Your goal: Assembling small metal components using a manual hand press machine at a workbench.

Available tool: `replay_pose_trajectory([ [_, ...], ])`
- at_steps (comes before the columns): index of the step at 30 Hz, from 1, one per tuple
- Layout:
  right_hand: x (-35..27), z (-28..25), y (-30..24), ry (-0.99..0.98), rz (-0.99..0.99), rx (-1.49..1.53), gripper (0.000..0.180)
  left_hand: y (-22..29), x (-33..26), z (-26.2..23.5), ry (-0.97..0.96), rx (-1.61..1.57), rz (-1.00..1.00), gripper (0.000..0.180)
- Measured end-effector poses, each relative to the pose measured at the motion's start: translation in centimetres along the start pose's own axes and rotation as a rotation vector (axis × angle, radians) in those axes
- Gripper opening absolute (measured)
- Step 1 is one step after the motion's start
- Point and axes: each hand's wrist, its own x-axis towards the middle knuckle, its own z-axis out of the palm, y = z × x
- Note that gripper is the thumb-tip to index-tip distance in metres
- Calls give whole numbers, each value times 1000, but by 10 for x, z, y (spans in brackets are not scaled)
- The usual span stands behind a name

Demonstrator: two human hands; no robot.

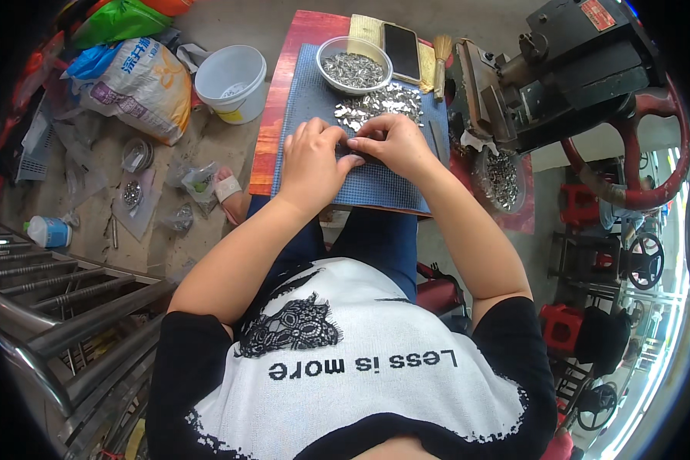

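My left hand [311, 166] and my right hand [397, 147] meet over a blue textured mat [299, 88], thumbs and fingertips pinched close together. Whatever sits between the fingertips is too small and covered to name; a dark sliver shows there. Just beyond my fingers lies a loose spread of small shiny metal pieces [387, 104]. Behind it stands a round clear plastic tub [320, 71] filled with similar small metal parts [353, 70]. A thin dark metal strip [437, 141] lies on the mat to the right of my right hand.
A phone [401, 52] and a straw brush [441, 57] lie at the table's far side. On the right stands a dark machine [560, 84] with a red handwheel [632, 153], above a tub of metal parts [502, 180]. A white bucket [234, 80] and sacks [142, 88] stand left.
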Motion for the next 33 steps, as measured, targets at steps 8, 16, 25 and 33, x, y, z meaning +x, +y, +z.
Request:
replay_pose_trajectory([
  [8,4,-10,16,-114,-12,91,20,0,2,-2,-33,16,12,27],
  [16,-2,-12,14,-102,-9,71,19,0,1,-1,-25,8,14,27],
  [25,-1,-8,22,-75,-41,106,19,-3,0,1,-10,33,44,28],
  [33,-1,-11,18,-72,40,248,22,-2,0,0,-11,10,28,27],
])
